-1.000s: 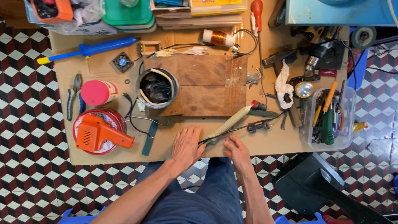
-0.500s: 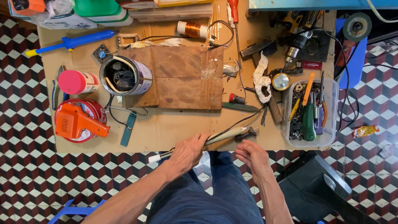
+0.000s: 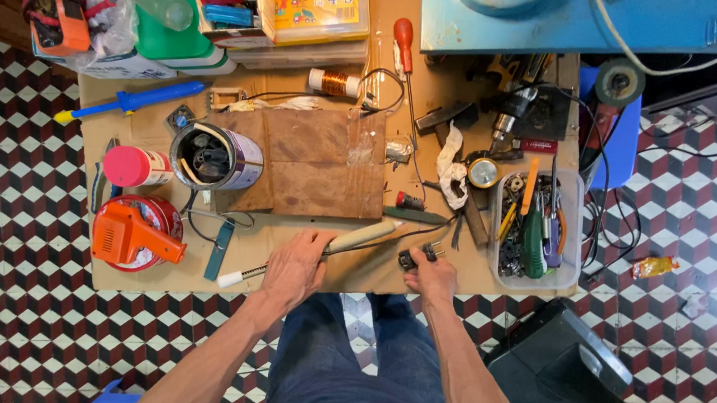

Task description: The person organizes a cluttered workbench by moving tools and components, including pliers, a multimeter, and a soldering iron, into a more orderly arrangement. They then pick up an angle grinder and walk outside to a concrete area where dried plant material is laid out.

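Observation:
My left hand [image 3: 296, 267] rests near the front edge of a cardboard-covered work surface [image 3: 140, 270], fingers closed over a long tool with a pale wooden handle [image 3: 363, 236] and a white tip at its other end. My right hand [image 3: 433, 274] pinches a small black plug with metal prongs [image 3: 417, 256]; a thin dark cord runs from it up across the cardboard. A brown wooden board [image 3: 317, 165] lies just beyond both hands.
A metal can [image 3: 216, 157], pink tube [image 3: 135, 167] and orange tool on a red reel [image 3: 136, 233] lie left. A clear tray of hand tools [image 3: 537, 233], pliers and hammer sit right. Orange meter, bottle, boxes at the back. Black stool at lower right on patterned tiles.
Both hands have settled on the front of the cardboard: the left now lies over the wooden-handled tool, and the right has taken up the small black plug.

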